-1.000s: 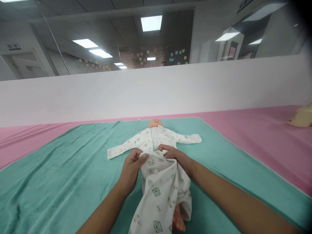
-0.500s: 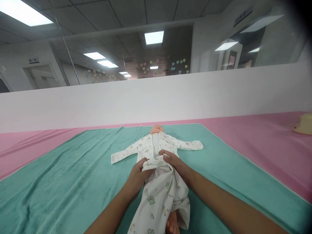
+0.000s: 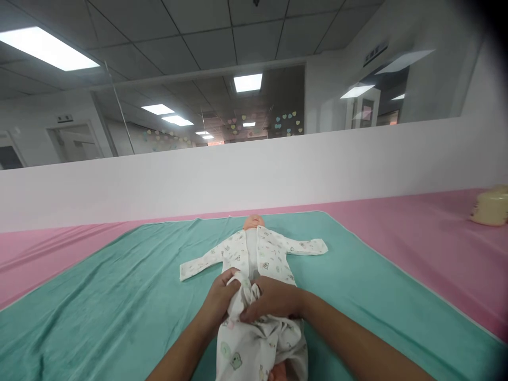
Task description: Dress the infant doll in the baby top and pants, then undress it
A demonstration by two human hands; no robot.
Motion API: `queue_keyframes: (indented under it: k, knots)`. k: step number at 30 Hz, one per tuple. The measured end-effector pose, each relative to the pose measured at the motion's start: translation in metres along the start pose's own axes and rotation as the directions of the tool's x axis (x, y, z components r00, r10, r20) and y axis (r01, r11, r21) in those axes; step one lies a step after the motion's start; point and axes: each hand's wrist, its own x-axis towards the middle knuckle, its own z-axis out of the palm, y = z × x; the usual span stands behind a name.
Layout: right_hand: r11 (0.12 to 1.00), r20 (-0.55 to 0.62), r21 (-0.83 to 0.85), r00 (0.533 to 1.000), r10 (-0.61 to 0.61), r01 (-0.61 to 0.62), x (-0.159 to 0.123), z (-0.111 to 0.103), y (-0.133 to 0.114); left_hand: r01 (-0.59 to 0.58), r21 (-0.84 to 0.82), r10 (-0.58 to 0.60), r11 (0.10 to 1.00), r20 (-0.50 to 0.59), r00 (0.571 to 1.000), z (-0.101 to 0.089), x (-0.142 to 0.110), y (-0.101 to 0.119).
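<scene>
A baby doll point(image 3: 254, 221) lies on its back on a teal blanket point(image 3: 99, 307), dressed in a white printed top point(image 3: 257, 251) with both sleeves spread out. White printed baby trousers point(image 3: 254, 349) cover its legs. My left hand point(image 3: 220, 296) and my right hand point(image 3: 273, 299) are both closed on the bunched waistband of the trousers at the doll's waist, close together. A bare doll foot shows at the bottom edge.
The blanket lies on a pink surface point(image 3: 416, 233) backed by a low white partition point(image 3: 254, 169). A cream-coloured object point(image 3: 490, 207) sits on the pink surface at far right.
My hands have drawn closer together and gathered the trouser waistband into a bunch at the doll's waist. The camera has tilted upward, showing more ceiling.
</scene>
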Motion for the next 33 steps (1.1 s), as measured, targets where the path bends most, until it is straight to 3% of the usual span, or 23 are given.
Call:
queue_keyframes:
  k: [3, 6, 8, 11, 16, 19, 21, 23, 28, 33]
  knots:
    - [0.970, -0.097, 0.226, 0.993, -0.071, 0.091, 0.003, 0.000, 0.005, -0.091, 0.120, 0.065, 0.989, 0.202, 0.977, -0.004, -0.005, 0.001]
    - [0.863, -0.260, 0.454, 0.960, -0.109, 0.221, 0.007, -0.004, 0.010, -0.167, 0.183, 0.071, 0.969, 0.442, 0.894, -0.005, -0.010, 0.008]
    - [0.824, -0.273, 0.516, 0.956, -0.102, 0.236, 0.010, -0.005, 0.011, -0.149, 0.209, 0.026, 0.967, 0.499, 0.866, -0.004, -0.012, 0.011]
    - [0.792, -0.228, 0.559, 0.964, -0.137, 0.244, 0.010, -0.005, 0.010, -0.070, 0.150, 0.001, 0.986, 0.421, 0.907, -0.001, -0.014, 0.013]
    - [0.821, -0.130, 0.515, 0.969, -0.210, 0.247, 0.006, -0.006, 0.007, 0.056, -0.254, 0.026, 0.965, 0.310, 0.951, 0.007, -0.020, 0.020]
    - [0.893, 0.015, 0.439, 0.993, -0.114, 0.096, 0.001, -0.007, 0.008, 0.114, -0.353, -0.005, 0.929, 0.295, 0.955, 0.012, -0.021, 0.026]
    - [0.919, 0.048, 0.394, 0.999, -0.023, 0.002, -0.002, -0.007, 0.009, 0.129, -0.372, -0.018, 0.919, 0.286, 0.958, 0.013, -0.020, 0.025]
    - [0.903, 0.014, 0.429, 1.000, 0.004, -0.009, -0.002, -0.005, 0.011, 0.133, -0.383, -0.021, 0.914, 0.283, 0.959, 0.010, -0.018, 0.020]
    - [0.774, -0.214, 0.608, 0.975, -0.053, 0.176, 0.001, 0.001, 0.015, 0.119, -0.390, 0.015, 0.913, 0.323, 0.946, -0.001, -0.013, 0.005]
    - [0.738, -0.158, 0.629, 0.969, -0.187, 0.245, 0.000, 0.002, 0.013, 0.124, -0.400, 0.014, 0.908, 0.325, 0.946, -0.003, -0.011, 0.003]
